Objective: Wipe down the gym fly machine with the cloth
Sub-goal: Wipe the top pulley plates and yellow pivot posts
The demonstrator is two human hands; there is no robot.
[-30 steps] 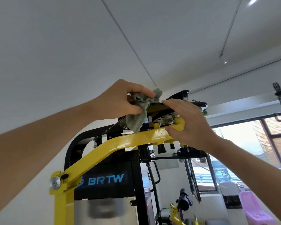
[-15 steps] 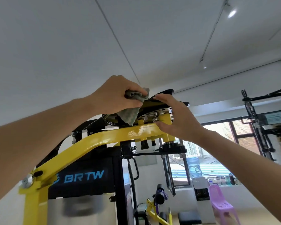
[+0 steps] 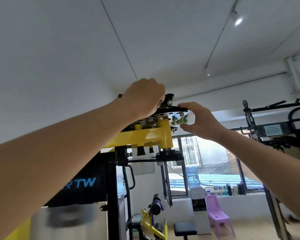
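**liftbro:** Where are you at with the fly machine (image 3: 111, 170)?

**me:** Top end, I reckon. My left hand (image 3: 144, 99) is fisted on top of the black pivot plate (image 3: 173, 112), above the yellow arm (image 3: 145, 135). The cloth (image 3: 160, 103) is bunched under that fist, and I only see a grey scrap at the fingertips. My right hand (image 3: 197, 122) cups the plate's rim with loose fingers. The tips touch the top edge and the thumb hangs below, not pinching.

**liftbro:** Next?

**me:** Probably rubbing round the bolts and the black knob (image 3: 169, 97) beside my knuckles, then down the arm. That calls for small, firm strokes. I can't see the plate's top face from below, so I'd go by feel.
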